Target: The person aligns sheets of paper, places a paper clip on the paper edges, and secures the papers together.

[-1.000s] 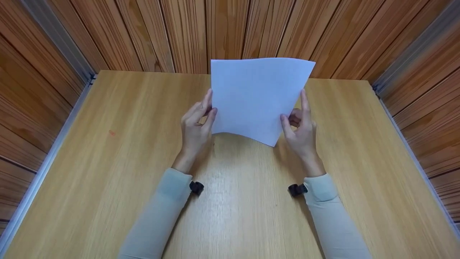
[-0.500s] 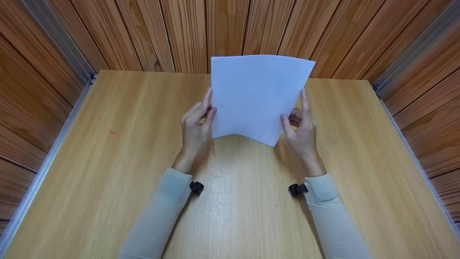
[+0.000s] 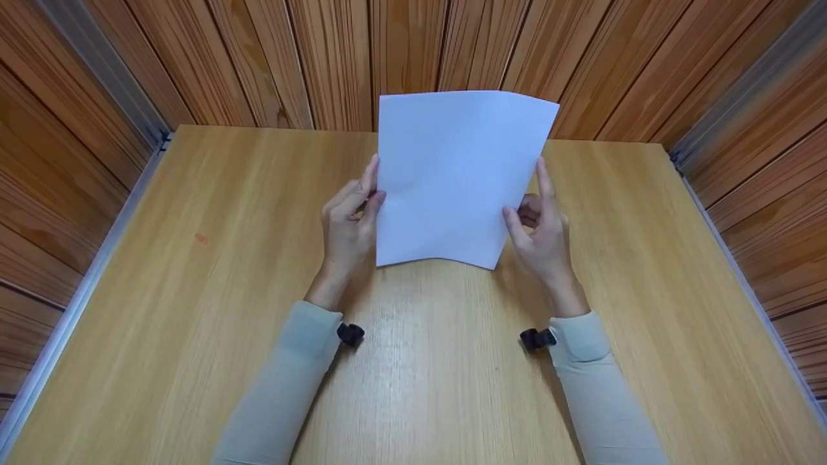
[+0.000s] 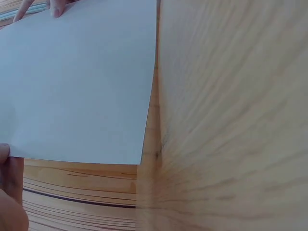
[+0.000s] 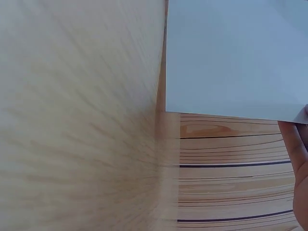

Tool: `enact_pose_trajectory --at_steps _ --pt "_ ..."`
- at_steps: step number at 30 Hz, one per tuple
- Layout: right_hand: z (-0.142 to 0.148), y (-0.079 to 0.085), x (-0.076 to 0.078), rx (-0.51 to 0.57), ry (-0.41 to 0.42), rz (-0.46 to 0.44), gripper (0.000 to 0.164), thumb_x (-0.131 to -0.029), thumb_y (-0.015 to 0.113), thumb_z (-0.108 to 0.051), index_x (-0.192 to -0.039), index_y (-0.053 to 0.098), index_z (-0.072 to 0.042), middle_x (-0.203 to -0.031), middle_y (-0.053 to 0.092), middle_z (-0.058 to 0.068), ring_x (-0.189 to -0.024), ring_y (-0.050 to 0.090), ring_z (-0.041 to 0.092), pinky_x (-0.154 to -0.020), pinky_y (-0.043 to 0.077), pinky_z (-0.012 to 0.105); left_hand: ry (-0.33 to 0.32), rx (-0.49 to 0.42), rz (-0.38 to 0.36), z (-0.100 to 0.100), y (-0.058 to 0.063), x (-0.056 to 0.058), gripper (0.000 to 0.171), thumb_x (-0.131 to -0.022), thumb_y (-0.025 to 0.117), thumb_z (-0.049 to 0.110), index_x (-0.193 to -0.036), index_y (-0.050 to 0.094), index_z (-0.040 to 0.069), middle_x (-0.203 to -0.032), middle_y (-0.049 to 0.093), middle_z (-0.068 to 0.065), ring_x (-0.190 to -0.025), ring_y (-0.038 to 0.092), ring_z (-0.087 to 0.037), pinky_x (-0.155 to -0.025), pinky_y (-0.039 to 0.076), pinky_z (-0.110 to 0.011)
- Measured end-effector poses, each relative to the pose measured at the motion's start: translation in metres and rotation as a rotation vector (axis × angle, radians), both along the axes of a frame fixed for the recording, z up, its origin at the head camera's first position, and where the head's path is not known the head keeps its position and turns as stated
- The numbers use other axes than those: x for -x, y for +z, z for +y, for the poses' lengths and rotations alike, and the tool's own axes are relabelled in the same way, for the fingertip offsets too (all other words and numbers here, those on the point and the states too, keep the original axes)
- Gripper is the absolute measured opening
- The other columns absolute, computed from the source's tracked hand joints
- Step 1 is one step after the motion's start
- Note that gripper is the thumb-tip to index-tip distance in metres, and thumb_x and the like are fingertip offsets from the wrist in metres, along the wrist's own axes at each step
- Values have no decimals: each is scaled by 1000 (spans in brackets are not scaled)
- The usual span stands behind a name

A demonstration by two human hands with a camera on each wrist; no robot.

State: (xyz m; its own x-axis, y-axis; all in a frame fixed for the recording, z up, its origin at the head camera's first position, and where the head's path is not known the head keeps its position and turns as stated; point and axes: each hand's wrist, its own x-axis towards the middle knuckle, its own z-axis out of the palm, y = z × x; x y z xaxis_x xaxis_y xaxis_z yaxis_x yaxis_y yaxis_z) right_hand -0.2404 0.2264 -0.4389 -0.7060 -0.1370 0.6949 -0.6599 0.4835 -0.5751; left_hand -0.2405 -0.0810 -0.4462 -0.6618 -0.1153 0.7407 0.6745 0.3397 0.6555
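Observation:
Between the two hands stands a white sheet of paper [image 3: 452, 174], tilted up and slightly bowed, its lower edge close over the table. My left hand [image 3: 347, 223] pinches its left edge, thumb in front and the fingers partly behind. On the other side my right hand [image 3: 543, 229] pinches the right edge, its index finger stretched up along the paper. The left wrist view shows the paper [image 4: 77, 91] broad and blank, with the left thumb at its edge. In the right wrist view a lower corner of the paper [image 5: 231, 62] sits near the table surface.
A light wooden table [image 3: 426, 387] lies under the forearms. Wood-plank walls [image 3: 336, 58] rise behind it and at both sides, with metal rails [image 3: 84, 284] along the side edges. A small reddish mark [image 3: 201, 238] is on the table at left.
The paper has tilted more upright, its top edge rising and its lower left corner coming down level with the right one. Both hands keep their pinch; the left has shifted slightly left.

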Motion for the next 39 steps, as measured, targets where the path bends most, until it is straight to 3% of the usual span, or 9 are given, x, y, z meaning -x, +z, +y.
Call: enact_pose_trajectory --at_steps 5,9,18,28,31,37,39 --pt "2 3 -2 28 38 -66 82 -98 69 5 -166 24 0 -90 74 15 -80 70 15 -76 57 15 -26 -27 -24 -3 1 1 47 -99 71 -3 -144 61 -2 -89 70 -13 -75 51 -16 -69 43 -21" --pt "4 5 -3 54 72 -111 84 -98 70 4 -168 23 -5 -87 72 12 -79 66 10 -72 56 17 -60 -54 -88 -6 1 1 49 -99 72 0 -147 60 3 -92 71 -14 -78 53 -17 -72 46 -23" --pt "6 10 -4 101 119 -152 86 -96 70 6 -168 25 -7 -79 64 8 -68 54 12 -64 49 19 -165 -82 -216 -12 4 -2 56 -101 70 0 -153 54 9 -93 68 -11 -84 56 -18 -78 52 -26" --pt "8 7 -2 160 194 -156 81 -97 64 9 -168 26 -5 -71 52 5 -61 41 12 -55 36 23 -215 -112 -295 -14 7 -2 60 -99 70 -4 -155 53 11 -92 67 -12 -81 57 -19 -75 51 -26" --pt "8 7 -1 178 221 -153 81 -97 62 10 -167 25 -3 -69 51 7 -60 40 12 -55 35 23 -227 -121 -327 -15 8 -1 61 -99 70 -5 -155 53 13 -94 68 -13 -81 56 -19 -75 51 -25" --pt "5 7 -2 225 259 -191 82 -96 57 12 -169 24 -6 -63 32 18 -56 29 13 -53 28 25 -284 -162 -364 -17 8 -1 62 -98 70 -8 -155 52 11 -97 69 -16 -80 58 -19 -73 51 -22" --pt "5 7 -2 243 268 -210 82 -96 56 12 -169 24 -7 -64 37 16 -56 31 13 -53 29 25 -297 -167 -362 -18 8 0 62 -98 69 -9 -155 52 9 -97 69 -17 -80 57 -19 -72 51 -22"
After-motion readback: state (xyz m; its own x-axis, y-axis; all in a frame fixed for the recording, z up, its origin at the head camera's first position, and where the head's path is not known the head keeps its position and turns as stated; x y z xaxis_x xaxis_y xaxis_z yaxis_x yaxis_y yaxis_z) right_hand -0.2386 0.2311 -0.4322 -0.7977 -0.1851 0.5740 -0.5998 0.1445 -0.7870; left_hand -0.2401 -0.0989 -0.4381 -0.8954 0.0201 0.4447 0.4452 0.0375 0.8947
